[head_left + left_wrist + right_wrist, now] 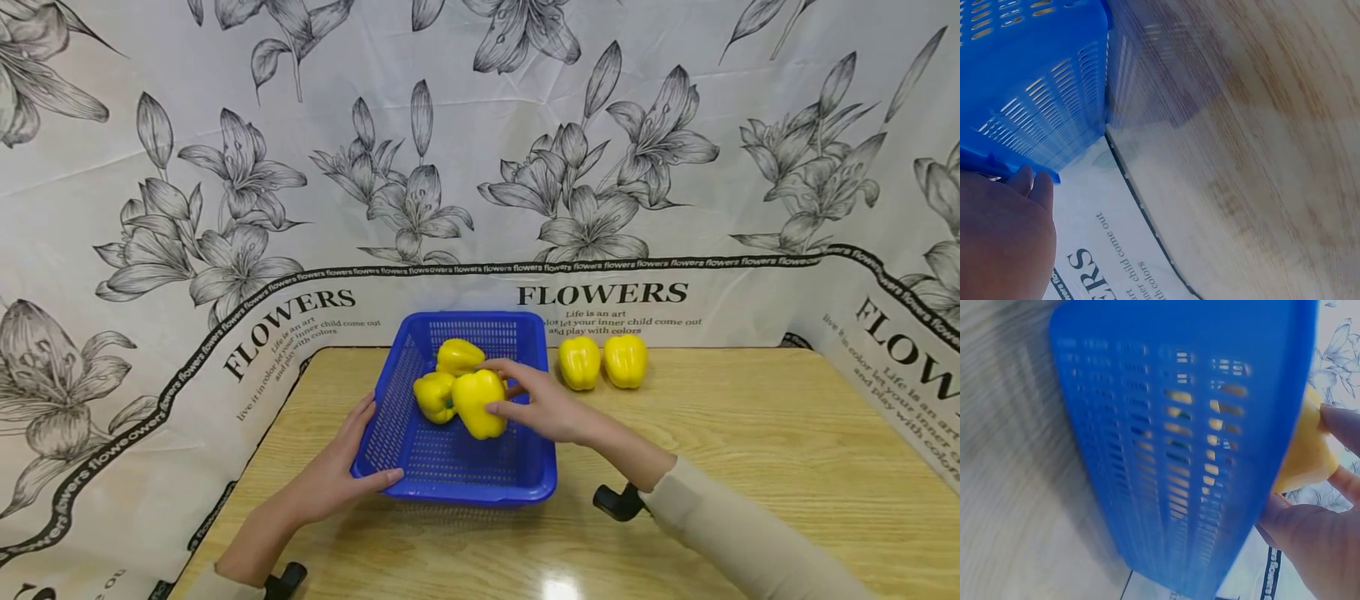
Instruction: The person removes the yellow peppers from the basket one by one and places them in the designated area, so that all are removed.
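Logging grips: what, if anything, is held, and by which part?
The right hand holds a yellow pepper by its right side; the left hand holds the basket by its near left rim corner.

Wood-grain table (750, 442) under a blue basket (480, 493) and, beside it, two yellow peppers (580, 363).

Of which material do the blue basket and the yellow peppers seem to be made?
Blue basket: probably plastic, slightly shiny; regular slots, even colour. Yellow peppers: smooth and glossy, with bright highlights; real vegetables or plastic imitations, I cannot tell.
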Tool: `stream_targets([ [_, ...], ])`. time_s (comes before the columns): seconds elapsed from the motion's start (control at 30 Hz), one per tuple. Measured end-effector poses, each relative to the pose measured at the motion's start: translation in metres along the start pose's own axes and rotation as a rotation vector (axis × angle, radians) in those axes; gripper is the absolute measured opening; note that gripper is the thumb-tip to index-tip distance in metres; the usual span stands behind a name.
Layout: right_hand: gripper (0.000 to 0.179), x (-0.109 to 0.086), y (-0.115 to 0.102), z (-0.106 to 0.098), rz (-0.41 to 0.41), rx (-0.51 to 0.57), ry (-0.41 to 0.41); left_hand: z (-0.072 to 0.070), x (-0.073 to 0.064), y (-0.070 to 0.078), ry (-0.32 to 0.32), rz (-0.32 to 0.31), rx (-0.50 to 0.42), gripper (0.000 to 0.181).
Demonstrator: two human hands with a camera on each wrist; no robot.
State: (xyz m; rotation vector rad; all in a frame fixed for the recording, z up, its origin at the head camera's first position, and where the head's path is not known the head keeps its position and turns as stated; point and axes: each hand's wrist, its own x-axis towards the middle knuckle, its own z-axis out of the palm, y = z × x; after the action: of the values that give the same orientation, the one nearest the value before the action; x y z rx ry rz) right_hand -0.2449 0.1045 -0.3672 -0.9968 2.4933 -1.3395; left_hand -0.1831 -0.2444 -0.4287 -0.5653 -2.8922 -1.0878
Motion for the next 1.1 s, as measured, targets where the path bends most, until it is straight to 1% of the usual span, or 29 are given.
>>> stream_targets([
  [0.23,0.055,-0.009,0.002,-0.016,0.004,-0.003,0.004,0.001,-0.001,0.000,0.006,0.002,-0.002,0.106],
  [0.47,0.054,-0.018,0.003,-0.031,0.033,-0.010,0.047,0.001,0.000,-0.001,0.001,0.002,-0.003,0.106],
  [0.63,0.056,-0.024,0.005,-0.041,0.048,-0.044,0.070,0.001,0.001,-0.002,-0.001,0.000,0.001,0.107],
  [0.87,0.057,-0.031,0.008,-0.052,0.042,-0.022,0.092,0.000,0.002,-0.001,-0.006,-0.007,-0.003,0.108],
  [1.1,0.058,-0.037,0.011,-0.060,0.078,0.001,0.107,0.001,0.002,-0.002,-0.004,-0.009,0.007,0.107],
])
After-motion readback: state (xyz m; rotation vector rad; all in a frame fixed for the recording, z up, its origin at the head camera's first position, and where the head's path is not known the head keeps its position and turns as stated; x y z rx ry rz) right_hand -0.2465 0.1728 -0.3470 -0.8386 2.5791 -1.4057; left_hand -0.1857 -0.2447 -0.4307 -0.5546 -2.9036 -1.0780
